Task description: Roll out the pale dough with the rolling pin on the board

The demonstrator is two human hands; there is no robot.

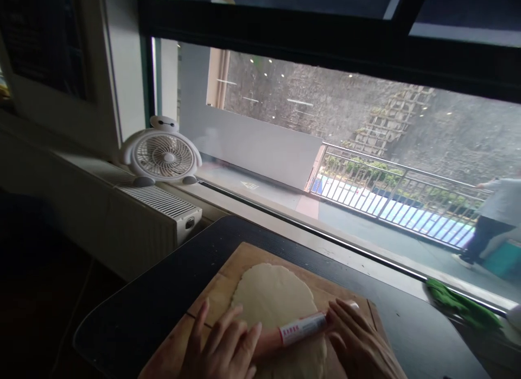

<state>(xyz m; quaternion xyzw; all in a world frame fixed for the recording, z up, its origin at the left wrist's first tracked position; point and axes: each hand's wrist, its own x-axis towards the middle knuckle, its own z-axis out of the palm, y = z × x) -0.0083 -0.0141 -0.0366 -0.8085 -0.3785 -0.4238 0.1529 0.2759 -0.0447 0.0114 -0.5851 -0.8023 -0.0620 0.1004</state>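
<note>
Head view shows the rolling pin (303,329) with dough (272,292) and board (220,289) beneath it, the left hand (223,346) splayed by its left end, the right hand (360,338) laid flat, fingers uncurled, across its right, presumably balancing pressure

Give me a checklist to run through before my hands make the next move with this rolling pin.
1. Check that the rolling pin lies on the dough: ok, it lies across it.
2. Check that the right hand is on the pin: ok, it lies over the right end.
3. Check that the left hand is on the pin: cannot tell, its fingers are spread by the left end and any contact is hidden.
4. Check that the dough stays within the board: ok at the far edge; cannot tell at the near edge, which is out of view.
5. Check that the green cloth is off the board: ok, it lies apart, to the right.
</note>
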